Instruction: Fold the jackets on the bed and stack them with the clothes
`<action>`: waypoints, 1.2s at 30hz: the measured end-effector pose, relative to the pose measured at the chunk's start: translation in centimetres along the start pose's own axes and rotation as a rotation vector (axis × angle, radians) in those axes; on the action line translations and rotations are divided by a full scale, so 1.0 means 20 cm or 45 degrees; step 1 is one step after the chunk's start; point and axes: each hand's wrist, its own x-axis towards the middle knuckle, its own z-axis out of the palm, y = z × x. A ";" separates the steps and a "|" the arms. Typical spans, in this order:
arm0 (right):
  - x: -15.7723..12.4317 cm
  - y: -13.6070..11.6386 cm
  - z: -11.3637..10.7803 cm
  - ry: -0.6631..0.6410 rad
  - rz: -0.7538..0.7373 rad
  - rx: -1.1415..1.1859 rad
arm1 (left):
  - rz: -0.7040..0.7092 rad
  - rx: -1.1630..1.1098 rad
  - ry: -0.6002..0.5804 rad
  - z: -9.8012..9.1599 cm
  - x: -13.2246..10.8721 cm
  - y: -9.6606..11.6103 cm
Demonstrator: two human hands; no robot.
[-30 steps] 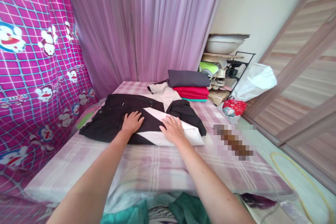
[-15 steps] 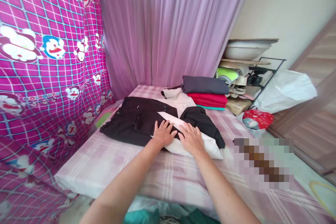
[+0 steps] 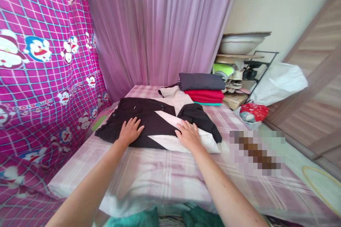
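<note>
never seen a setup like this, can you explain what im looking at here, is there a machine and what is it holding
There is no machine: these are a person's own bare hands, seen by a camera worn on their head, looking forward and down. The left hand lies spread on the black part of a garment; the right hand rests on its white part. Neither seems to grip anything. The garment lies on a checked cloth. Beyond it, toward the right, sits a stack of folded clothes: grey on top, red below, green under that. Something brown at the right is blurred out, so I cannot tell what it is.
</note>
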 end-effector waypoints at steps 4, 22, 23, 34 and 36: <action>0.11 -0.15 -0.13 -0.097 0.029 0.035 | -0.006 0.010 0.045 0.03 0.01 0.01; 0.12 0.01 -0.02 -0.140 -0.048 0.121 | -0.022 -0.064 0.041 0.08 0.04 -0.03; 0.12 0.05 -0.03 -0.133 -0.013 0.111 | -0.022 -0.063 0.031 0.07 0.05 -0.03; 0.31 0.37 -0.28 -0.056 0.227 -0.087 | 0.028 0.089 -0.175 -0.27 0.23 0.00; 0.39 0.40 -0.32 0.041 0.217 -0.095 | 0.045 0.122 -0.116 -0.30 0.29 0.01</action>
